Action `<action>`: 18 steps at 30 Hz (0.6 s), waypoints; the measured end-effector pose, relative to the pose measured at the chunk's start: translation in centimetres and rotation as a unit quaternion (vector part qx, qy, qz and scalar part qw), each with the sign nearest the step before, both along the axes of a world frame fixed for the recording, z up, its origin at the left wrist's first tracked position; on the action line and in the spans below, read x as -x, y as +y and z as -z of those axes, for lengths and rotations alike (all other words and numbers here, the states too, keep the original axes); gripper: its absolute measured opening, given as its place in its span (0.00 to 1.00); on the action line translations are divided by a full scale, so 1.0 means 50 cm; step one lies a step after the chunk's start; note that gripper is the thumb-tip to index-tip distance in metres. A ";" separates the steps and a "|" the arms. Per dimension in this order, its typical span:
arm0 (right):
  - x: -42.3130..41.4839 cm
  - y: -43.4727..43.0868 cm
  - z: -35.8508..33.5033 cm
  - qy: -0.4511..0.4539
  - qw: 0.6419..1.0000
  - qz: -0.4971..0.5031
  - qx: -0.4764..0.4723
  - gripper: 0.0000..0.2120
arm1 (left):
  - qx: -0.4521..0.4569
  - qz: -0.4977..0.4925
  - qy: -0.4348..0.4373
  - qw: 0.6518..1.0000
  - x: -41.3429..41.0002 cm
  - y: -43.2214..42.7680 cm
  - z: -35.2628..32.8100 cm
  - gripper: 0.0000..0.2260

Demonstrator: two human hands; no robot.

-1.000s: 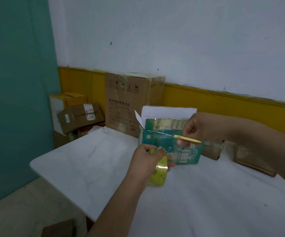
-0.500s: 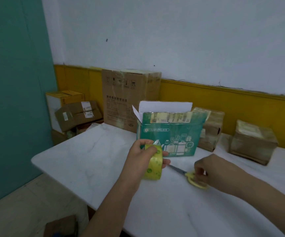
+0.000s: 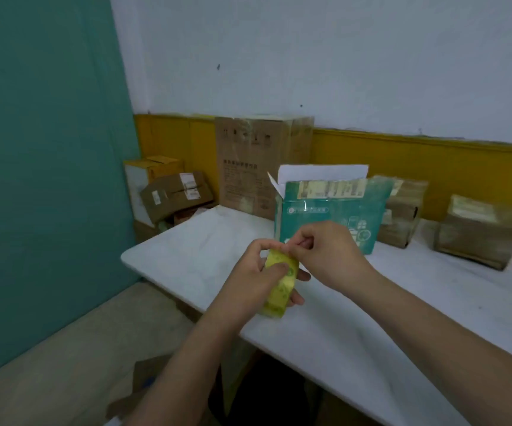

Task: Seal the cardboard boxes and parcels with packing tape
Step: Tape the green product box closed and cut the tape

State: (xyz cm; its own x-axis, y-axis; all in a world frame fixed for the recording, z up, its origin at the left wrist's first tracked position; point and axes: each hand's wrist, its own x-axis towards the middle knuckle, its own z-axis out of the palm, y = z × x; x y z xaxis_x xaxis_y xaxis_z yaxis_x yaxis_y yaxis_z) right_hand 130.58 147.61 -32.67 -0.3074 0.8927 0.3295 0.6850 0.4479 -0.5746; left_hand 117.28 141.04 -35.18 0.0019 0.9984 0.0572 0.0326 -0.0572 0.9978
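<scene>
Both hands meet just above the near edge of a white table point(image 3: 202, 241), seen from the head camera looking forward and down. Left hand point(image 3: 248, 278) grips a roll of yellow packing tape point(image 3: 279, 296), held upright on edge, thumb pressed on the side facing the camera and fingers wrapped behind it, probably to steady it for the other hand. Right hand point(image 3: 328, 253) sits just beside it, thumb and forefinger pinched together at the top of the roll, apparently picking at the tape's loose end; the end itself is too small to make out.

Directly beyond the hands stands a green printed box point(image 3: 310, 210), its top flaps raised and a white flap standing up behind. It is unsealed and appears to be the next job, set close so a pulled strip could go straight onto it.

Further off, beyond and to the right of the right hand, sit two brown parcels – one point(image 3: 402, 210) just beside the green box, another point(image 3: 479, 232) further right – both already looking glossy with tape. Beyond and to the left of the left hand rises a tall cardboard carton point(image 3: 248, 167) against the wall.

My reading: sealing of the green box has not yet begun – the strip must first be freed.
</scene>
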 end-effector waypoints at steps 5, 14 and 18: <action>0.025 -0.065 0.018 -0.001 0.999 -0.009 0.045 0.07 | 0.079 0.006 0.029 0.996 0.025 -0.079 -0.019 0.27; 0.033 -0.098 0.084 0.018 0.992 -0.003 0.129 0.10 | 0.165 -0.024 0.075 0.983 0.044 -0.134 0.063 0.29; 0.025 -0.083 0.137 -0.027 0.996 -0.005 0.089 0.08 | 0.119 -0.067 0.184 0.973 0.040 -0.108 0.125 0.27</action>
